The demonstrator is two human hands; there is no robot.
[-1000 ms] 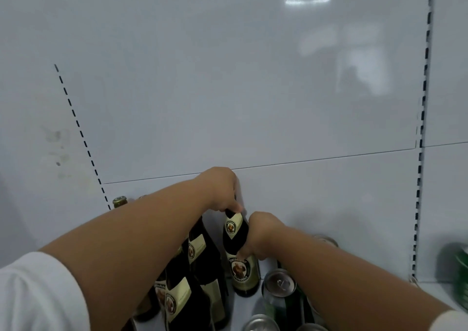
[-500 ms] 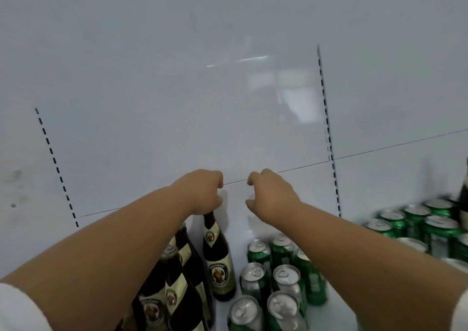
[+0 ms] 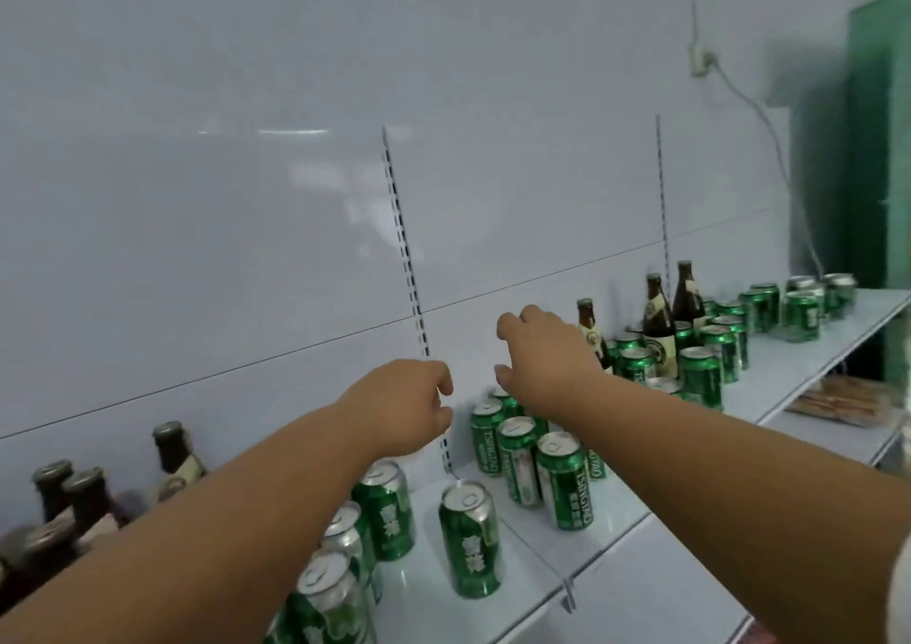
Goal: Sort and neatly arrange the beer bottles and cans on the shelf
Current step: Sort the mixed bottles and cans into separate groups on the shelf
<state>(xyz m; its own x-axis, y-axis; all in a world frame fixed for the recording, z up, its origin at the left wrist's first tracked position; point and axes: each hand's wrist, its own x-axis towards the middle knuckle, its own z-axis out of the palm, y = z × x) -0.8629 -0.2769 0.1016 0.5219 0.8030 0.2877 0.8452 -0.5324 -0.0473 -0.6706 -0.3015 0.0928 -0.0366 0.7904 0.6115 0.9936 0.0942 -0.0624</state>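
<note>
Above the white shelf (image 3: 616, 559), right hand (image 3: 540, 355) is reaching, fingers loosely spread and empty, toward brown beer bottles (image 3: 658, 320) standing among green cans (image 3: 700, 375); left hand (image 3: 399, 404) is hovering half-curled, empty. Judgement: collecting stray bottles; next, grasping the nearest neck.

Green beer cans (image 3: 469, 539) stand upright on the white shelf (image 3: 616, 569) — some near the front, three in a row (image 3: 537, 461) further back. Dark brown beer bottles (image 3: 74, 500) stand at the left, and more bottles (image 3: 658, 320) stand among cans (image 3: 715, 348) far right.
</note>
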